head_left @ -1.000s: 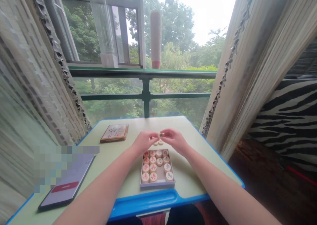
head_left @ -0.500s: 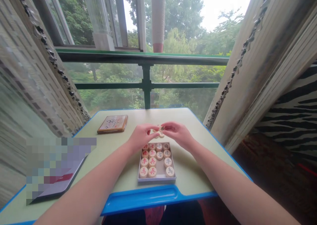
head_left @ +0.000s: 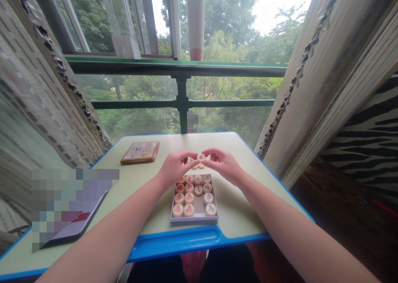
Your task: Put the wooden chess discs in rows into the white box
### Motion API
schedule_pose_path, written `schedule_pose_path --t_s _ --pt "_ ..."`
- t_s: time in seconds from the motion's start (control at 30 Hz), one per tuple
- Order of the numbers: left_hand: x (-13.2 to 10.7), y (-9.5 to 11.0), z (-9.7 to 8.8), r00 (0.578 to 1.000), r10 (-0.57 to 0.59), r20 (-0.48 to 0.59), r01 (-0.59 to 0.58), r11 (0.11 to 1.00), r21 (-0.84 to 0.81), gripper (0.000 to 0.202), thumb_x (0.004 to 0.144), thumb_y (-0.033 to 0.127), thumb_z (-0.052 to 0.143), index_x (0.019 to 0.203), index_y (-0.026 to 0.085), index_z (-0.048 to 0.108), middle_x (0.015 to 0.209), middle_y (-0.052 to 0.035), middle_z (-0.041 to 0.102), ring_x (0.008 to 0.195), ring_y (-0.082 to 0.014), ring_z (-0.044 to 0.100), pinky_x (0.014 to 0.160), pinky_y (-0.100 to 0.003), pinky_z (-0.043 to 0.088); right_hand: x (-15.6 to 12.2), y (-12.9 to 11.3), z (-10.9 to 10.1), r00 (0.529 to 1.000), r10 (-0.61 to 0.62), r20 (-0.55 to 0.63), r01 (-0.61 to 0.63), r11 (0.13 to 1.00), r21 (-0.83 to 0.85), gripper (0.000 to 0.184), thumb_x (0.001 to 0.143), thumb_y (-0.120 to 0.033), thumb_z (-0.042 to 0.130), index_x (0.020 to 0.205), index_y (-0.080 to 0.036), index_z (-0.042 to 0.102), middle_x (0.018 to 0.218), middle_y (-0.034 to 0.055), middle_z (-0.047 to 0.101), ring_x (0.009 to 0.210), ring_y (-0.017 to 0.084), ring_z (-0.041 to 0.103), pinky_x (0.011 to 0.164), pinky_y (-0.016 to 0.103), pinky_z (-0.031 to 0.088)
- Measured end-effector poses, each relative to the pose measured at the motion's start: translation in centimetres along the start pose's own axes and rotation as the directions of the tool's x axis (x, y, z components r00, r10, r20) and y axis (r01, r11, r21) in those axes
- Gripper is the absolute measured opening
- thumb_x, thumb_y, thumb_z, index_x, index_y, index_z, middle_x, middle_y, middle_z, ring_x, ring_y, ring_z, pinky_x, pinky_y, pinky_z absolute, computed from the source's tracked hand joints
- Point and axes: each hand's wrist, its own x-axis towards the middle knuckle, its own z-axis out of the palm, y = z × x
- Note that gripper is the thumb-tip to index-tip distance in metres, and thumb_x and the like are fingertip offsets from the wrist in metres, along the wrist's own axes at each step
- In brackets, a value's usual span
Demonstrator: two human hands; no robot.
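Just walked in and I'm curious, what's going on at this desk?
A person is holding a Chinese chess piece up between the fingertips of their left hand and right hand, just above the desk. Two more pieces lie on the desk right below it, next to a shallow box holding rows of similar pieces marked with red and dark characters. A flat brown case lies further left.

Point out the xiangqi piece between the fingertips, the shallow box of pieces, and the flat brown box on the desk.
Xiangqi piece (head_left: 201,157): head view, on its upper face.
Shallow box of pieces (head_left: 194,219): head view, on its front wall.
Flat brown box (head_left: 139,152): head view, on its printed top.
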Motion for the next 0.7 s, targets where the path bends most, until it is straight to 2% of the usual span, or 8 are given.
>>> schedule_pose_path --t_s 0.17,0.33,0.5,0.7 --pt "0.0 0.5 0.0 0.999 -0.012 0.033 0.011 1.0 0.009 0.029 0.076 0.04 0.059 0.09 0.017 0.069 0.077 -0.0032 0.068 0.059 -0.0105 0.048 0.058 -0.023 0.041 0.0 0.0 -0.6 0.997 -0.064 0.04 0.07 0.987 -0.144 0.026 0.07 -0.035 0.066 0.089 -0.018 0.069 0.074 0.0013 0.061 0.062 0.01 0.046 0.057 0.023 0.037" --pt "0.0 0.9 -0.7 0.986 -0.063 0.152 0.055 0.997 0.051 0.032 0.07 0.044 0.064 0.085 0.016 0.069 0.076 -0.003 0.067 0.06 -0.0113 0.048 0.057 -0.023 0.041 -0.3 0.0 -1.2 0.99 -0.077 0.118 0.1 0.975 -0.2 0.028 0.068 -0.039 0.067 0.087 -0.018 0.072 0.069 0.0013 0.058 0.06 0.01 0.044 0.055 0.023 0.035" --pt "0.1 1.0 -1.4 0.967 -0.053 0.251 0.034 0.996 0.082 0.031 0.071 0.042 0.063 0.09 0.019 0.07 0.081 -0.0029 0.068 0.07 -0.0137 0.053 0.066 -0.025 0.042 -0.6 -0.1 -1.2 0.987 -0.048 0.155 0.08 0.975 -0.206 0.029 0.066 -0.037 0.07 0.086 -0.017 0.073 0.065 0.0001 0.055 0.057 0.009 0.042 0.053 0.023 0.033" --pt "0.0 1.3 -1.8 0.95 -0.052 0.309 0.031 0.997 0.074 0.031 0.072 0.039 0.063 0.095 0.019 0.069 0.082 -0.0016 0.068 0.071 -0.0132 0.054 0.067 -0.024 0.042 -0.5 -0.2 -1.0 0.98 0.006 0.201 0.023 0.989 -0.146 0.035 0.066 -0.041 0.068 0.09 -0.015 0.071 0.06 -0.0034 0.045 0.055 0.008 0.037 0.052 0.023 0.029"
